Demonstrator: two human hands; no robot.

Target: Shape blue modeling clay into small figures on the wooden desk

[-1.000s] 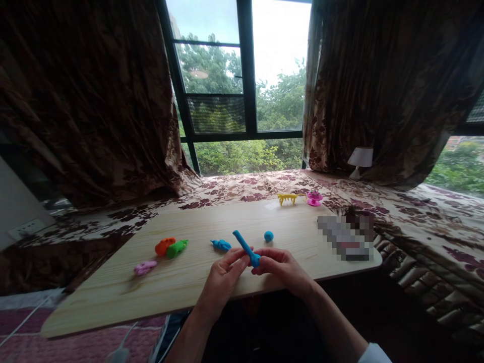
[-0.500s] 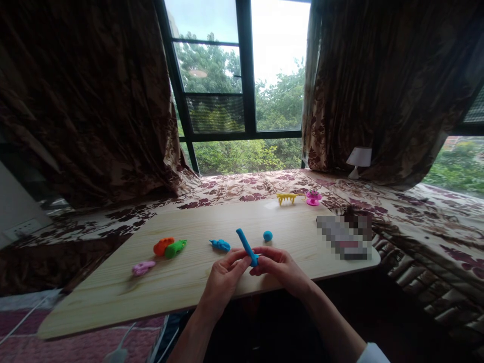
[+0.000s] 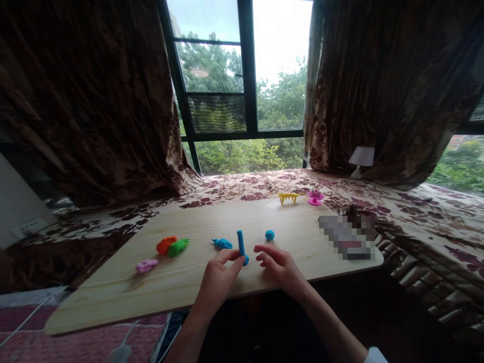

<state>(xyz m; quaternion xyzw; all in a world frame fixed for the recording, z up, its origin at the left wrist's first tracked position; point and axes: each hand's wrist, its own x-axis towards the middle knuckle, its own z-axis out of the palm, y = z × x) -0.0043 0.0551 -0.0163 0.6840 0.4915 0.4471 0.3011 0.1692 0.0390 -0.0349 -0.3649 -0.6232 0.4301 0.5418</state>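
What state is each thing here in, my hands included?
Left hand: gripping blue stick.
Blue stick: held, nearly upright.
Right hand: open, apart from the stick.
Blue ball: resting on table.
Pink piece: lying on table.
Yellow figure: standing on legs.
Lamp: upright; lit or not, unclear.
Curtains: drawn apart.

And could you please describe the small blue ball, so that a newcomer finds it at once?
On the pale wooden table, look just beyond the right hand. The blue ball lies there alone; unlike the blue figure and the blue stick in the left hand, it is plainly round.
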